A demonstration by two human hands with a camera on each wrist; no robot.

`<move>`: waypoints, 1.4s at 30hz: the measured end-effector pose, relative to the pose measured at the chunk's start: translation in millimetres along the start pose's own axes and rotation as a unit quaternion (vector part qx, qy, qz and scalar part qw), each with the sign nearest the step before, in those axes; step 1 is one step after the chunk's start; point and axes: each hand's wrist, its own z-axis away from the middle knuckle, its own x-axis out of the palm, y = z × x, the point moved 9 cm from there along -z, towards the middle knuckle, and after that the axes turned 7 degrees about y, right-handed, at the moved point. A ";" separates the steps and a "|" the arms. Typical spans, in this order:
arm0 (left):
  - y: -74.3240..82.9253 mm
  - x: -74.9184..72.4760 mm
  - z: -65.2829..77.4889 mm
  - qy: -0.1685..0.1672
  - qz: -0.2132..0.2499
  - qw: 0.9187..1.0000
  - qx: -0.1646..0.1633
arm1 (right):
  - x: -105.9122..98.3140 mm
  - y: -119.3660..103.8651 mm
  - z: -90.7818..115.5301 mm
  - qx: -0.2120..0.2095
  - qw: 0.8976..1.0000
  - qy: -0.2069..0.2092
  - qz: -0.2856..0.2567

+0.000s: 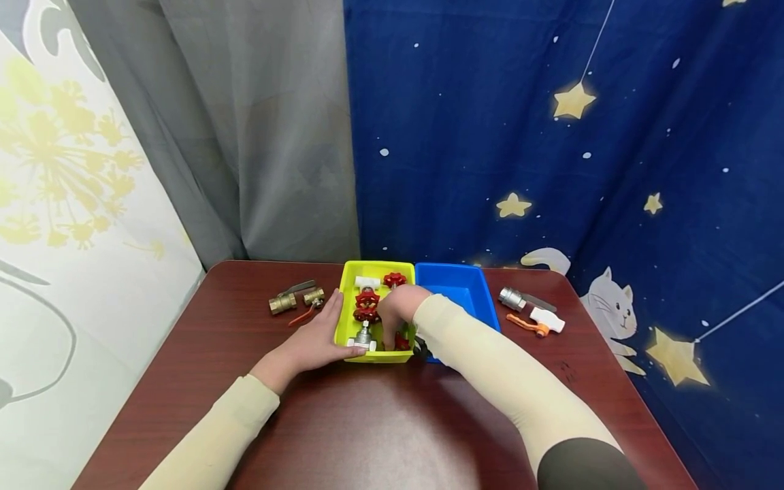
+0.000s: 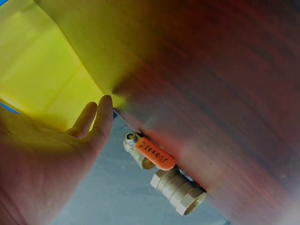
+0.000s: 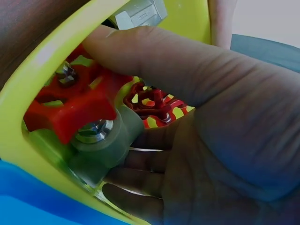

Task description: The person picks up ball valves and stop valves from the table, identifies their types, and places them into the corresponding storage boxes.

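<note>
In the head view, my left hand (image 1: 314, 341) rests against the left wall of a yellow tray (image 1: 380, 264), its fingers extended and thumb along the near rim. My right hand (image 1: 397, 312) reaches down into the tray's near right corner. There it holds a valve with a red handwheel (image 3: 70, 101); in the right wrist view, the thumb passes over the wheel and the fingers curl behind the grey-green body (image 3: 105, 145). Other red-wheeled valves (image 1: 367, 304) lie in the tray, along with a steel valve (image 1: 363, 335) near my left thumb.
A blue tray (image 1: 456, 275) stands against the yellow tray's right side. To the left lie two brass ball valves (image 1: 283, 303), one with an orange-red lever (image 2: 157, 153). At right are a steel ball valve (image 1: 512, 298) and a white valve (image 1: 548, 320) with an orange lever.
</note>
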 end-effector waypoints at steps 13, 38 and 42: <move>0.8 -0.9 0.1 -0.001 0.001 1.000 0.000 | -1.6 2.3 0.2 0.009 1.000 0.002 -0.015; -3.3 2.6 0.4 0.000 -0.011 1.000 0.005 | -33.3 20.6 19.3 -0.160 0.971 0.176 -0.035; -2.9 2.6 -0.2 0.000 -0.012 1.000 0.003 | -41.5 42.9 33.6 -0.178 0.953 0.241 -0.043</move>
